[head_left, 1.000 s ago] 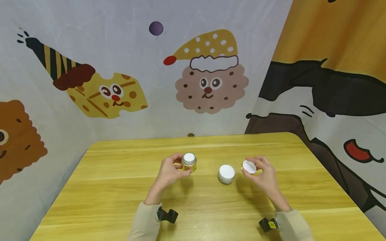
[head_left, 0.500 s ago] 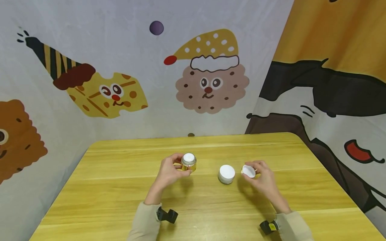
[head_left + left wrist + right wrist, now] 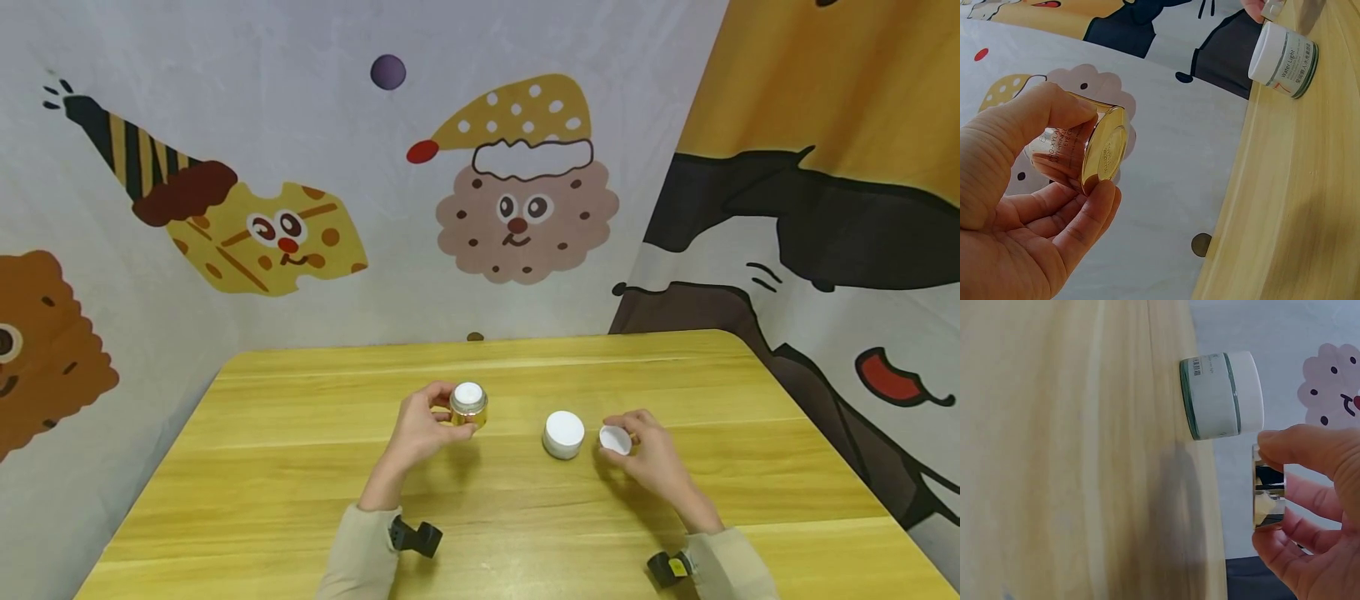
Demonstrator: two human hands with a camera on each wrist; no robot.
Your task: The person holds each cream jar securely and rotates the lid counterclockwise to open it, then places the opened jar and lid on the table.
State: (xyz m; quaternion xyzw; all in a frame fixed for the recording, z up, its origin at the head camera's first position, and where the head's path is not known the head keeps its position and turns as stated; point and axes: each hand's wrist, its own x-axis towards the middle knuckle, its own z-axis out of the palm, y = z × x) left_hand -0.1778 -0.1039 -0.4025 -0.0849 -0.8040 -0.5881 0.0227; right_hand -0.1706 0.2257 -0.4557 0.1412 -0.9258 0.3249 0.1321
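My left hand (image 3: 423,425) grips a small gold eye cream jar (image 3: 468,407) between thumb and fingers, held up off the table. The jar has no lid on it, and a white round surface shows in its mouth. In the left wrist view the gold base of this jar faces the camera. My right hand (image 3: 660,460) pinches a gold jar lid (image 3: 1269,495) at its edges, with the white inside (image 3: 615,439) turned up. A white-capped cream jar (image 3: 563,434) stands upright on the table between my hands, just left of the lid.
The wooden table (image 3: 315,500) reaches back to a wall hung with a cartoon-printed cloth (image 3: 352,150). Black wrist cameras sit at both sleeves. The right hand's shadow falls on the wood near the white-capped jar.
My right hand has come down and slightly nearer to me with the lid. My left hand and the gold jar have stayed almost still; the white-capped jar has not moved.
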